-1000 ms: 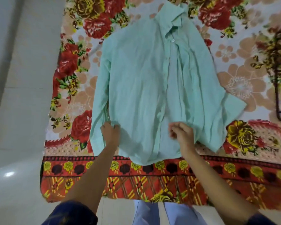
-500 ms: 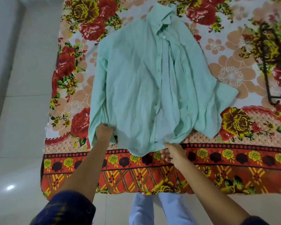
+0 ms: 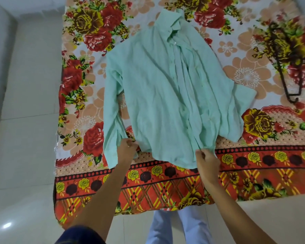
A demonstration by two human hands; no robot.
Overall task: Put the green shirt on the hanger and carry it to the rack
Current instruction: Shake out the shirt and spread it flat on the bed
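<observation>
We are pinching the bottom hem of the green shirt [image 3: 165, 95] with both hands. Our left hand [image 3: 126, 151] is closing its fingers [image 3: 130, 142] tightly around a gathered bit of fabric at the shirt's lower left corner, just where the left sleeve is hanging down beside the body. Our right hand [image 3: 207, 162] is curling its fingers [image 3: 200, 154] narrowly at the lower right corner of the hem, thumb side touching the cloth; we are not able to tell exactly how much fabric is sitting inside that grip. The shirt is lying face up on the floral blanket [image 3: 88, 95], collar pointing away from us and hem nearest us, reaching to the blanket's red and yellow border. It is looking wrinkled, with long creases running down the button placket, one white button showing below the collar, and the right sleeve folding outward over the blanket. A dark hanger [image 3: 287, 80] is lying on the blanket well to the right of the shirt, apart from it. The blanket is lying spread over a pale tiled floor [image 3: 25, 138], and our light blue trousers [image 3: 180, 228] are showing below the blanket's near edge.
</observation>
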